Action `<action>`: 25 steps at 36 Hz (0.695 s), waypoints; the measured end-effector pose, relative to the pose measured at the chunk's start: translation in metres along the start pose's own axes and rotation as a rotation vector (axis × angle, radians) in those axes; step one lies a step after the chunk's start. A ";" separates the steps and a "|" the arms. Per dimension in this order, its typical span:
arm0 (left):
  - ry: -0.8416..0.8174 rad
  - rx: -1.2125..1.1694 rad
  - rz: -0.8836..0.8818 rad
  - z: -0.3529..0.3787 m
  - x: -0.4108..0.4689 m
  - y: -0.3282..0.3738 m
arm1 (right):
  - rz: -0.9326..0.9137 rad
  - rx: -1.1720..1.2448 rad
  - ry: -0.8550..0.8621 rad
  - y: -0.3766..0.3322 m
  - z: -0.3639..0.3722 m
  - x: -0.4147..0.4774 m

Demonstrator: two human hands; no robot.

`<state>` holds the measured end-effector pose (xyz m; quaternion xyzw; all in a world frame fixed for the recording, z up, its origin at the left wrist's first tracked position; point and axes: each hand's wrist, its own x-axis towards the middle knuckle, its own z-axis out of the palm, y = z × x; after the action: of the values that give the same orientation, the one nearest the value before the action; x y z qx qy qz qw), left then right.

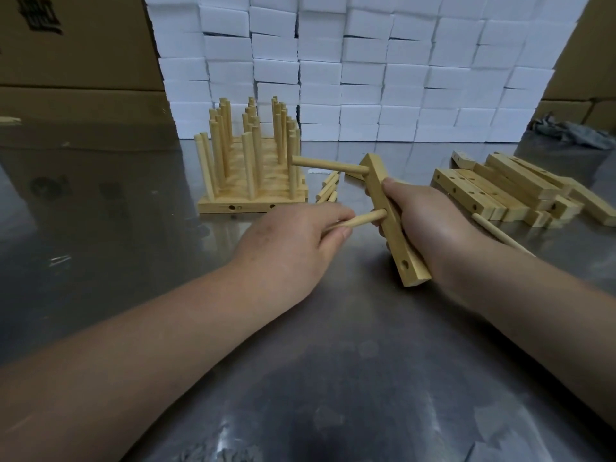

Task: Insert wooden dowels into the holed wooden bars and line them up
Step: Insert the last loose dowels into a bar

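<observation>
My right hand [430, 225] grips a holed wooden bar [400, 248], held on edge above the table with its holed face turned left. One dowel [328, 165] sticks out sideways from the bar's far hole. My left hand [293, 245] pinches a second dowel [361, 219] whose tip is at the bar's middle hole. The near hole [405, 263] is empty. Several finished bars with upright dowels [251, 161] stand lined up side by side at the back left.
A pile of bare holed bars [506, 191] lies at the right, with one loose dowel [500, 236] in front. More loose dowels [328, 190] lie behind my hands. White foam blocks [366, 68] wall the back; cardboard boxes [76, 61] flank them. The table [316, 378] is shiny metal.
</observation>
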<state>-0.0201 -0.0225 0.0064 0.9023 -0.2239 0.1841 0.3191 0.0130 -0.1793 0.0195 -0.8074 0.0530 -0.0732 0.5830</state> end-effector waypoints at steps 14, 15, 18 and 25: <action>0.032 -0.064 0.083 0.000 0.000 -0.006 | -0.015 0.236 -0.181 -0.006 0.003 -0.011; 0.032 -0.093 0.083 0.000 0.000 -0.006 | -0.008 0.272 -0.203 -0.006 0.003 -0.013; 0.027 -0.144 0.045 -0.001 0.000 -0.007 | -0.018 0.325 -0.243 -0.007 0.003 -0.016; 0.044 -0.072 0.061 -0.003 0.001 -0.005 | -0.049 0.362 -0.257 -0.008 0.006 -0.023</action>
<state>-0.0178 -0.0176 0.0065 0.8788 -0.2508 0.2053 0.3502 -0.0082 -0.1671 0.0235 -0.6935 -0.0553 0.0080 0.7183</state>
